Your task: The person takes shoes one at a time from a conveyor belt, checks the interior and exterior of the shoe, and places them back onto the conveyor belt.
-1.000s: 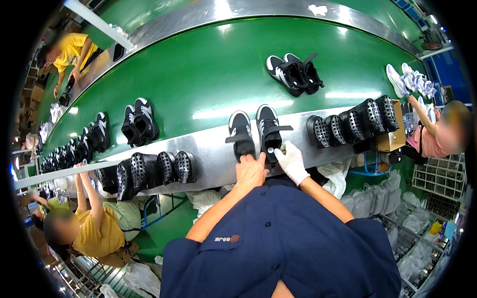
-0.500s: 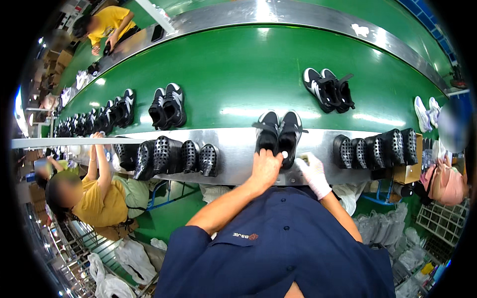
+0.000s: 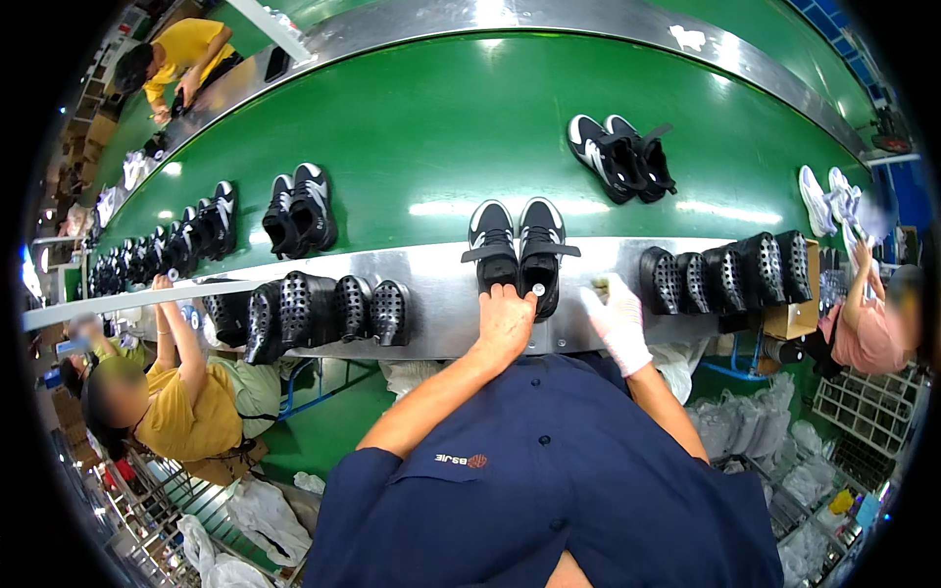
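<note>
In front of me, a pair of black sneakers (image 3: 517, 250) with grey-white toes and straps stands side by side, toes pointing away, across the metal table edge and the green surface. My bare left hand (image 3: 505, 321) grips them at the heel openings, fingers on the left shoe and thumb by the right one. A round white sticker (image 3: 538, 290) shows inside the right shoe. Just right of the heels, my right hand (image 3: 619, 323), in a white glove, hovers above the metal strip, thumb apart from the fingers. Its fingertips are blurred; I make out nothing held.
Black perforated shoe forms stand left (image 3: 307, 306) and right (image 3: 725, 274) along the metal edge (image 3: 441, 294). More black sneakers (image 3: 620, 157) sit on the green surface (image 3: 421, 118), with white shoes (image 3: 828, 201) far right. Co-workers (image 3: 191, 412) are at the left, right and far left.
My right hand has drawn slightly right, away from the shoes. My left hand keeps its grip. The whole view has shifted a little. The co-worker at right now reaches toward the white shoes.
</note>
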Demonstrator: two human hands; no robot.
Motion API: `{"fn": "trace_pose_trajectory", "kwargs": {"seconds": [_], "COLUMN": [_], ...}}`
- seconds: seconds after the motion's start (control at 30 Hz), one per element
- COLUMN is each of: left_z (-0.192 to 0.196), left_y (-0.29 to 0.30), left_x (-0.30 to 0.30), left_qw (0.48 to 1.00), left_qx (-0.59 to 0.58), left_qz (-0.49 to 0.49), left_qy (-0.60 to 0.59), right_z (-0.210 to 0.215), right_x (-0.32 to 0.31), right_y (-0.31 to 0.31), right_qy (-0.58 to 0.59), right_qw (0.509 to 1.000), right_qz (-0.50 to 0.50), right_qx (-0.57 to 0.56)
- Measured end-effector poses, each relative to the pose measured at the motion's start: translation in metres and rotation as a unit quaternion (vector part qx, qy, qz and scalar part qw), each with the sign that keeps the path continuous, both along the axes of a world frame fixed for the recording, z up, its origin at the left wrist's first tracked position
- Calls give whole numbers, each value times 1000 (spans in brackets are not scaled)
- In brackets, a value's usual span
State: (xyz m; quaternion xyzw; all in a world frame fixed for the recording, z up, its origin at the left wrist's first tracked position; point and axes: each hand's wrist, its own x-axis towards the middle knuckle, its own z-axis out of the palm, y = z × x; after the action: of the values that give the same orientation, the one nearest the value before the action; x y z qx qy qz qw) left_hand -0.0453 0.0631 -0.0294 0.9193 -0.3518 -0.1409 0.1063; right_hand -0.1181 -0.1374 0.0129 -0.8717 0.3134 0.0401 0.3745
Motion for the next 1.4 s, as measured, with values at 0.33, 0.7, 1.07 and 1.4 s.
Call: {"fn": "trace_pose_trajectory", "kwargs": {"seconds": [0.33,0.7,1.07,1.4], "left_z": [68,38,58,5], "left_y": [-2,-48,60,46], "left_x": [-9,50,15,12], "left_qw": [992,970,804,678], "left_qx": [-111,-169,-76,-283], "left_qz": [55,-112,435,535], "left_qy": [9,-137,399,417], "right_z": [-13,-39,-27,83], "right_x": [16,40,-13,50], "right_y": [35,33,-50,2], "right_qy": [51,85,116,5], "right_qw": [997,995,980,967], "right_qz": [29,43,37,154], "right_qx": [-54,-17,-156,204]}}
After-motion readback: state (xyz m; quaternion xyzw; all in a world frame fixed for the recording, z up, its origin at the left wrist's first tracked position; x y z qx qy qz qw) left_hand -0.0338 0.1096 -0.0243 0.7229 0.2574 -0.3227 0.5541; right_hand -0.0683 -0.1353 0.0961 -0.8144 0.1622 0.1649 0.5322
